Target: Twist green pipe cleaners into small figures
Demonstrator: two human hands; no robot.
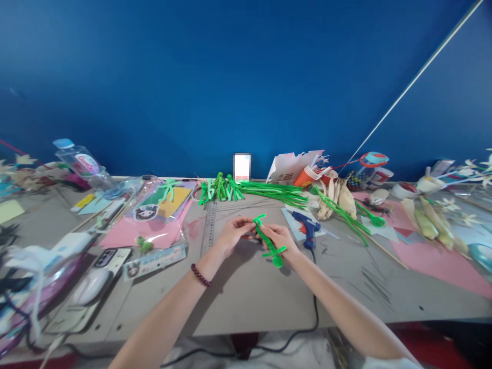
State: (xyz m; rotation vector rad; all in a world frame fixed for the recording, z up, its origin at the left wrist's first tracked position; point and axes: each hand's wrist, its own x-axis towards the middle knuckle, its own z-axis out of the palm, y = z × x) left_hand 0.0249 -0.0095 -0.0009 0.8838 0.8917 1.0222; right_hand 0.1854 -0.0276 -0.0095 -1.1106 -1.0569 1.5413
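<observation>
A bright green pipe-cleaner figure is held over the middle of the desk, with short arms sticking out and a round end hanging toward me. My right hand wraps its fingers round the figure's body. At its upper end, my left hand pinches with thumb and forefinger; the fingertips touch or nearly touch the green fuzz. Beyond my hands lie several finished-looking green pipe-cleaner pieces and a bundle of long green stems. A blue hot glue gun rests right of my right hand.
A metal ruler and pink paper sheets in plastic lie to the left, near a phone with a white mouse. Orange paper cups and dried husks stand back right. A black cable crosses the desk's front edge.
</observation>
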